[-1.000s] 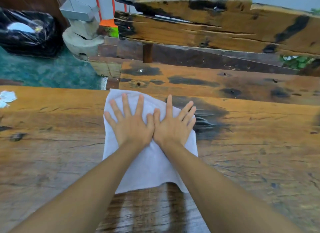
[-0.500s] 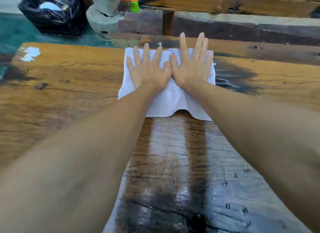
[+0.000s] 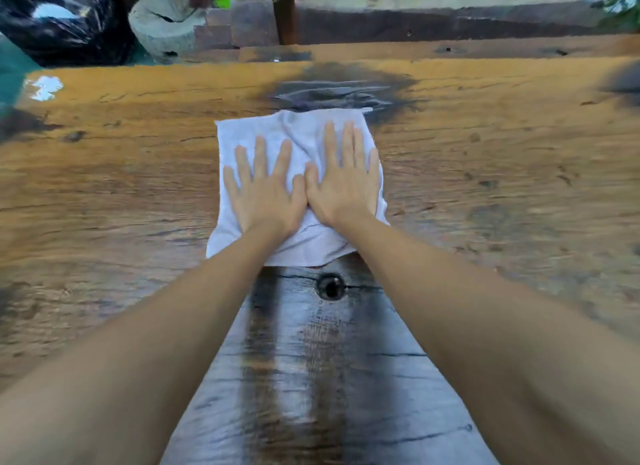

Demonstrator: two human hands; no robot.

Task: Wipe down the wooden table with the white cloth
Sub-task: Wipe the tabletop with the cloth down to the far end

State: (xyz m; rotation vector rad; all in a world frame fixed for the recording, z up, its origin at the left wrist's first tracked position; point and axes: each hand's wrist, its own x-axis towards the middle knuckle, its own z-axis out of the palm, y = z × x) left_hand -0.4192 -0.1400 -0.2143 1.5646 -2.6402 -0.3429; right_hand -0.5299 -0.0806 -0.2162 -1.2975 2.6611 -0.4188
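The white cloth (image 3: 263,129) lies spread on the wooden table (image 3: 485,153), a little past its middle. My left hand (image 3: 265,191) and my right hand (image 3: 343,180) press flat on the cloth side by side, thumbs touching, fingers apart. Neither hand grips the fabric. The cloth's near edge is bunched under my wrists. A dark wet streak (image 3: 311,360) runs from the cloth toward me, past a black knot hole (image 3: 331,286). Another wet dark patch (image 3: 332,90) shows just beyond the cloth.
A small white scrap (image 3: 43,85) lies at the table's far left corner. Beyond the far edge stand dark wooden planks (image 3: 415,25), a grey stone block (image 3: 162,21) and a black plastic bag (image 3: 65,18) on a green floor.
Both hands have slid the cloth back toward me from the table's far edge. The wet dark patch at the far edge is now uncovered.
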